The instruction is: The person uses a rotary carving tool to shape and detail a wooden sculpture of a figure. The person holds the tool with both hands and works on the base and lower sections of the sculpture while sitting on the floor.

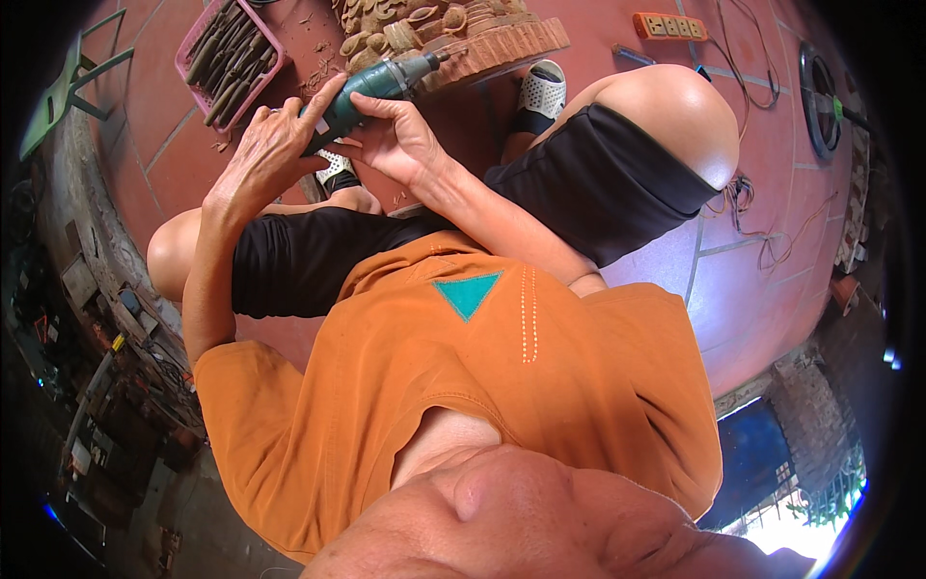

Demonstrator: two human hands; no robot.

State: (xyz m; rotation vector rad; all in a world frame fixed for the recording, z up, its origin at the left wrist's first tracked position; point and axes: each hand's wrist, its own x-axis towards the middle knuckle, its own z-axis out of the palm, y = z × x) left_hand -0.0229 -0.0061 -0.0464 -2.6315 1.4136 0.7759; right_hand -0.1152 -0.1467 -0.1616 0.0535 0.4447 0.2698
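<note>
A green and black die grinder point(371, 94) with a silver collar lies across both of my hands, its thin bit pointing right. My left hand point(273, 143) grips the rear of the body, with the index finger stretched along it. Around the underside and the middle wraps my right hand point(403, 143), thumb on top. Just beyond the tool stands a carved wooden piece point(415, 34) with rounded relief and a flat, ridged base point(511, 50). The bit's tip overlaps the wood in view; whether it touches I cannot tell.
A pink basket point(279, 72) full of carving tools point(231, 58) stands at the far left, beside a green plastic chair point(72, 87). Wood shavings lie near it. At the far right are an orange power strip point(669, 26), loose cables point(757, 87) and a black ring-shaped object point(820, 101).
</note>
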